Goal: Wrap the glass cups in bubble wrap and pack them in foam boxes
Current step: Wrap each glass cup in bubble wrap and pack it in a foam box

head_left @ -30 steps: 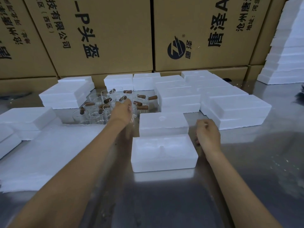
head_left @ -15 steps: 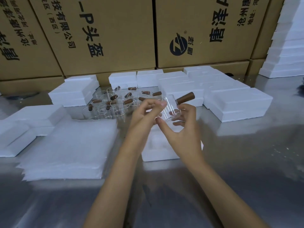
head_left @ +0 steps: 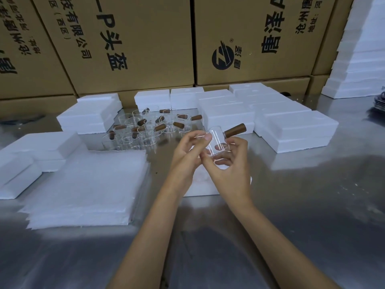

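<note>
— Holding anything, those hands?

— Both. The left hand point(head_left: 184, 155) and right hand point(head_left: 228, 163) share one glass cup point(head_left: 216, 142), lifted above the steel table point(head_left: 302, 205), about mid-scene. The cup is tilted, its brown handle point(head_left: 235, 130) pointing up and to the right.

— What sort of grip?

— Left fingers are curled, with the fingertips point(head_left: 208, 137) pinching the cup's rim. The right hand cradles the base and side, fingers curled round the glass.

— What lies under them?

— A white foam box point(head_left: 200, 188), mostly hidden by the hands and wrists; it looks open, though I cannot tell for sure.

— And the other cups?

— A cluster of cups point(head_left: 145, 130) stands on the table farther off and to the left, clear glass with brown handles pointing various ways, packed close together.

— Wrapping material?

— A stack of white sheets point(head_left: 87, 184) lies near and left of the hands, flat on the table; presumably the bubble wrap, but its texture is too soft to make out.

— More foam?

— Closed foam boxes point(head_left: 291, 128) are stacked far right of the held cup, others point(head_left: 89, 115) sit left of the cluster, and several run along the back. A tall foam stack point(head_left: 360, 59) stands at the far right edge. Behind everything, large cartons point(head_left: 145, 49) with printed black characters form a wall.
</note>
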